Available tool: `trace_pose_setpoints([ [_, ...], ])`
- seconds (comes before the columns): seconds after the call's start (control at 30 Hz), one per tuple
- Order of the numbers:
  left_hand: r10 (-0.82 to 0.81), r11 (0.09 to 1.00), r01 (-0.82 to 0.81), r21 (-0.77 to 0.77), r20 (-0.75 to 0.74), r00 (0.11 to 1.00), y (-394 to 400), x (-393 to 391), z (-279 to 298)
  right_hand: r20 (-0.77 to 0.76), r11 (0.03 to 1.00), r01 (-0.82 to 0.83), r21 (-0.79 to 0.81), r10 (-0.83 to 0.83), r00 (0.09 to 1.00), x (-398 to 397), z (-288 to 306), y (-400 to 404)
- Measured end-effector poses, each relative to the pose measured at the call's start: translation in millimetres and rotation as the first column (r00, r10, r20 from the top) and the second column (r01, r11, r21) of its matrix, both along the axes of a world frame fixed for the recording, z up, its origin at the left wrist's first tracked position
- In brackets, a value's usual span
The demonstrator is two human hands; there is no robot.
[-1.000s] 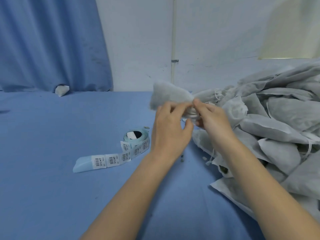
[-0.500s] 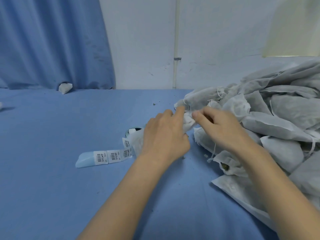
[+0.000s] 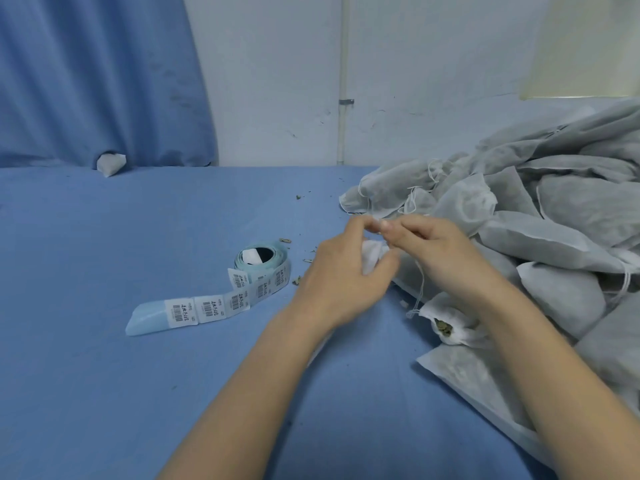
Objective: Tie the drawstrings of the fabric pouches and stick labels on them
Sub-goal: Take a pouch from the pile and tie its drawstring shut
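Soft white fabric pouch (image 3: 372, 255) bunched between left hand (image 3: 341, 271) and right hand (image 3: 438, 252).

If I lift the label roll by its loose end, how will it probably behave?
The label roll would probably unwind rather than rise whole: a strip already trails loose across the blue cloth. The strip looks thin and floppy, so it would likely sag. Lying flat on its side, the roll seems unlikely to roll away.

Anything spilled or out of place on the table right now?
Yes. Small dried bits lie scattered on the blue cloth near the label roll, apparently spilled filling. One pouch by the right forearm gapes open, its dried contents showing. A lone pouch sits far left by the curtain.
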State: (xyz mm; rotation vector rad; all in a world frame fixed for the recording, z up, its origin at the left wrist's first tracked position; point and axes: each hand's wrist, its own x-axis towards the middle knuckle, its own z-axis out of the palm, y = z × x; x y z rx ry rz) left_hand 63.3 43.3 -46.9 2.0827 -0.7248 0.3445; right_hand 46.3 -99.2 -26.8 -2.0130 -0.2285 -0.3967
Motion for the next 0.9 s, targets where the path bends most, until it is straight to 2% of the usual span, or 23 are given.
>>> trace_pose_setpoints([
  [0.1, -0.011, 0.997, 0.017, -0.071, 0.072, 0.997, 2, 1, 3, -0.067, 0.982, 0.019, 0.186, -0.007, 0.998, 2, -3, 3],
  [0.17, -0.002, 0.995, 0.012, -0.095, 0.109, 0.994, 4, 2, 4, -0.16, 0.898, 0.034, 0.438, 0.041, 0.986, 2, -2, 4],
  [0.2, 0.009, 0.991, 0.003, -0.131, 0.094, 0.996, 5, 3, 4, -0.203, 0.797, 0.026, 0.603, 0.121, 0.972, 2, 0, 3],
  [0.27, 0.032, 0.968, -0.033, -0.25, -0.007, 0.999, 7, 4, 2, -0.205, 0.526, 0.01, 0.85, 0.313, 0.927, 1, 4, 4],
  [0.3, 0.025, 0.951, -0.048, -0.305, -0.078, 0.997, 6, 4, 1, -0.172, 0.421, 0.0, 0.907, 0.37, 0.913, 0, 5, 5],
  [0.37, 0.004, 0.932, -0.069, -0.356, -0.182, 0.983, 2, 1, -2, -0.107, 0.317, -0.031, 0.948, 0.409, 0.906, 1, 2, 9],
  [0.4, -0.004, 0.924, -0.078, -0.375, -0.212, 0.977, 0, 0, -2, -0.092, 0.318, -0.048, 0.947, 0.41, 0.907, 1, 0, 13],
  [0.47, -0.006, 0.893, -0.105, -0.437, -0.244, 0.97, -2, 0, -2, -0.096, 0.425, -0.093, 0.9, 0.402, 0.911, 1, -4, 19],
  [0.5, 0.007, 0.874, -0.129, -0.468, -0.254, 0.967, -2, 0, -2, -0.122, 0.525, -0.11, 0.844, 0.388, 0.914, 2, -5, 21],
  [0.57, 0.05, 0.848, -0.18, -0.498, -0.263, 0.964, 0, 2, -4, -0.191, 0.772, -0.113, 0.626, 0.292, 0.937, 1, -9, 26],
  [0.63, 0.085, 0.849, -0.199, -0.489, -0.246, 0.966, 3, 1, -5, -0.196, 0.915, -0.081, 0.395, 0.17, 0.966, 0, -11, 31],
  [0.77, 0.097, 0.877, -0.181, -0.446, -0.203, 0.974, 4, -2, -5, -0.11, 0.979, -0.036, 0.202, 0.059, 0.992, -1, -10, 35],
  [0.9, 0.026, 0.864, -0.139, -0.485, -0.232, 0.972, 4, -2, -3, -0.056, 0.997, 0.002, 0.081, 0.002, 0.998, -3, -10, 33],
])
